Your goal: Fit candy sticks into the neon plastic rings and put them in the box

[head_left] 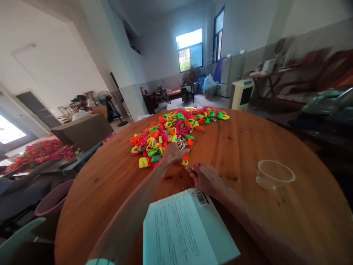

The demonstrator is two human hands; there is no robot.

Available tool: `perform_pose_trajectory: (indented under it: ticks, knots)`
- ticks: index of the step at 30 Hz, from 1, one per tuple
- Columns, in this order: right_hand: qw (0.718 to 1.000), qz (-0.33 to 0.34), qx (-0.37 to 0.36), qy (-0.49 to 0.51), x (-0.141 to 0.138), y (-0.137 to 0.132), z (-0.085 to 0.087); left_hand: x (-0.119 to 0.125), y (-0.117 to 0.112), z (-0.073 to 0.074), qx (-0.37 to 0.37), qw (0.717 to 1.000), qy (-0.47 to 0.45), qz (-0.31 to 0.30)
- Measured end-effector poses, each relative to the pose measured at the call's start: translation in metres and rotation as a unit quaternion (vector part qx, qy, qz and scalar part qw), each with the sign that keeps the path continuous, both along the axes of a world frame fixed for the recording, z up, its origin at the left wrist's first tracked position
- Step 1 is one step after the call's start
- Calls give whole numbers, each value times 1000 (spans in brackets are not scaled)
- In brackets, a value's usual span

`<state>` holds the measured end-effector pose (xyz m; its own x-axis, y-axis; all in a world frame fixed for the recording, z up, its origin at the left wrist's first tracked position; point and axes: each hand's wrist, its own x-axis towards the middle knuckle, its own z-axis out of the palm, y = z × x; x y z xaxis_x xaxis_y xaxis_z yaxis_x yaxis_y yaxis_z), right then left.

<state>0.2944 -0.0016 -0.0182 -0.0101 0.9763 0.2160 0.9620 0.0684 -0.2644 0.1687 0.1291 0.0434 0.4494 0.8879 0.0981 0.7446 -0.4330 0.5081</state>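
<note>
Bright bands (pixel 152 142) heap up near the far edge of the round desk (pixel 242 143), wood spreading right to a clear tub (pixel 263 181); the right grip (pixel 206 178) clamps a small patterned piece (pixel 188 169), lengthwise toward the left grip (pixel 173 152), whose hold I can't tell from here

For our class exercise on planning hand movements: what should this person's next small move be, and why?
Probably move the right hand slightly toward the orange and yellow piece: it shows between the hands, close to the left hand, and the right appears to pinch a small patterned item.
</note>
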Motion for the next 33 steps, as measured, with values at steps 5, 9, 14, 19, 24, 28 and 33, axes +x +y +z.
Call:
perform_pose_trajectory:
  ticks: [5,9,14,19,24,28,33]
  knots:
    - [1000,17,3,6,1,1,-1,5,8,-4,-72,997,16,5]
    - [1000,24,4,11,4,4,-4,-13,-3,1,-105,994,-35,4]
    - [1000,20,0,18,6,3,10,-62,-35,-1,-164,980,-110,31]
    - [995,84,-20,40,-23,-30,28,-114,-83,-13,-183,965,-177,64]
    - [988,155,-21,2,-60,-68,22,-132,-116,-24,-40,996,-75,7]
    - [989,121,-6,-82,-78,-75,24,-138,-121,-26,-15,1000,-22,8]
    - [989,100,-28,-102,-86,-73,32,-151,-119,-32,-1,999,33,39]
